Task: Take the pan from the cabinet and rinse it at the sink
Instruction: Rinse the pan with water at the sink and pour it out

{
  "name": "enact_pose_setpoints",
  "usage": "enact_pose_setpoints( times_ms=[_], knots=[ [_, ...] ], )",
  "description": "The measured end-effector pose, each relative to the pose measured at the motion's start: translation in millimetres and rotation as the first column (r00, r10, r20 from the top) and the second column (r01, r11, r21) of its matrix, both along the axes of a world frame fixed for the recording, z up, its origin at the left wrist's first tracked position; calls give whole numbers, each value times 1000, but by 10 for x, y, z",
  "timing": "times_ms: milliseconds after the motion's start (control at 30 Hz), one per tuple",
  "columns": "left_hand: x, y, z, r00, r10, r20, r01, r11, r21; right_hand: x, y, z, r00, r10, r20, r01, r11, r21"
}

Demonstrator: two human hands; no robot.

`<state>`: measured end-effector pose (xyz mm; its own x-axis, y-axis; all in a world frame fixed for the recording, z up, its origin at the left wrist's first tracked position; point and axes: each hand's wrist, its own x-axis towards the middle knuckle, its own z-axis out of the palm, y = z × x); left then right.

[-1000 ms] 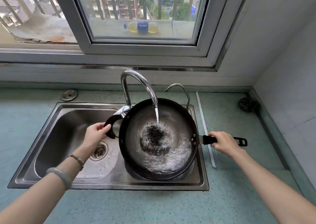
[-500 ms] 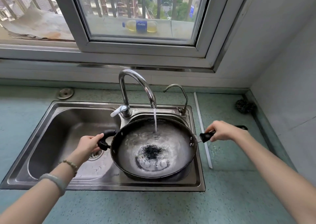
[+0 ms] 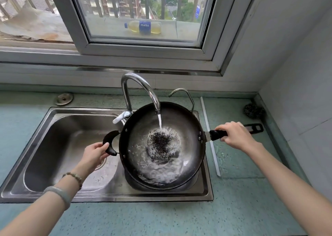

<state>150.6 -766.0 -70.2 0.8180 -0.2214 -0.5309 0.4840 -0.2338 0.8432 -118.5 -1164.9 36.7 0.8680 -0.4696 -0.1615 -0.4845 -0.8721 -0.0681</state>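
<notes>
1. Head view: a dark round pan [image 3: 188,133] is held over the smaller right basin of a steel sink [image 3: 46,140], directly under the tall curved faucet [image 3: 139,87].
2. A stream of water [image 3: 159,121] falls from the spout onto the pan's floor, landing at the far edge of a dark speckled patch in the middle. Foamy water gathers toward the near side of the pan.
3. The left hand [image 3: 93,154] grasps the short black loop handle [image 3: 109,141] on the pan's left side, fingers curled round its lower end. That wrist wears a bead bracelet [image 3: 74,176] and a pale bangle [image 3: 59,196].
4. The right hand [image 3: 235,136] is wrapped round the long black handle [image 3: 218,134] on the pan's right side, close to its metal bracket. The handle's slotted end sticks out beyond the hand, above the table [image 3: 161,219].
5. Whether the pan's underside touches the sink rim cannot be told.
6. The sink drain [image 3: 102,162] in the larger left basin is partly hidden behind the left hand.
7. A thin second tap [image 3: 185,93] rises behind the pan's far rim.
8. On the teal speckled table, a white strip [image 3: 213,154] lies just right of the sink, passing under the long handle. A dark scouring ball [image 3: 254,110] sits in the far right corner by the wall, and a round metal cap [image 3: 63,99] lies behind the sink's left end.
9. Beyond the window glass, a bottle [image 3: 143,26] with a blue label lies on its side on the ledge.
</notes>
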Motion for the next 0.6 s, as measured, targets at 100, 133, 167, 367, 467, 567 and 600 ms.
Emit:
enact_pose_setpoints(
  times_ms=[100,133,167,367,467,567,600],
  knots=[
    [-61,-98,97,995,-37,92,38,999,-9,-100,-50,-174,998,-50,-25,51,999,16],
    [-74,-137,124,992,-47,115,48,999,-13,-129,-58,-215,997,-67,-45,68,997,28],
    [-80,-177,153,990,-55,130,57,998,-18,-154,-64,-249,994,-84,-66,88,995,49],
    [-41,-321,154,993,-78,91,78,997,4,-213,-159,-200,960,-161,-229,211,954,212],
    [-45,-335,49,997,-78,-7,78,996,38,-184,-179,18,953,-132,-272,197,954,227],
    [-43,-316,-143,992,-47,-120,49,999,12,-173,-143,302,960,-70,-269,117,980,163],
    [-53,-325,-181,989,-44,-139,44,999,-3,-176,-111,399,964,-48,-263,83,989,121]
  ],
)
